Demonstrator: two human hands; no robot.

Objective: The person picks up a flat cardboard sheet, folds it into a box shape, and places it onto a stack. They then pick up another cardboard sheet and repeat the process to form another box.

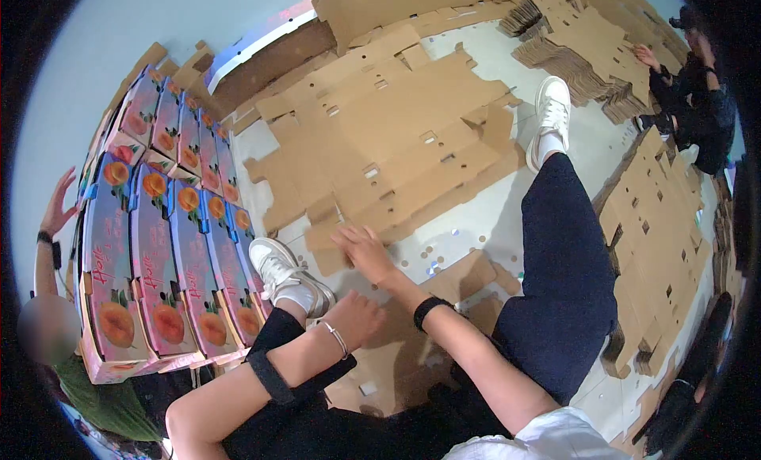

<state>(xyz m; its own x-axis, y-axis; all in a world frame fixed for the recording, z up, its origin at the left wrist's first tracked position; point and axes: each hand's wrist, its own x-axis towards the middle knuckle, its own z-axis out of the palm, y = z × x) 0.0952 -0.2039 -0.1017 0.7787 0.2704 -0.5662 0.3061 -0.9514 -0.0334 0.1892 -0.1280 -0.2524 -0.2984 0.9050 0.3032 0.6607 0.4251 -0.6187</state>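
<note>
Cardboard, brown and flattened [341, 155], across pale floor [490, 56]. Right hand [365, 254] loosely extended by near edge; left hand [358, 319] curled, contents impossible to tell.

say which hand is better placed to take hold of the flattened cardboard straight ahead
Probably the right hand: it reaches toward the flattened cardboard's near edge, while the left hand sits farther back, nearer the body.

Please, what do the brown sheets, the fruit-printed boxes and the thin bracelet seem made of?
Brown sheets: matte cardboard, judging by cut slots and tabs. Fruit-printed boxes: probably cardboard, smooth print over straight folds. Thin bracelet: perhaps metal, shining silvery.
</note>
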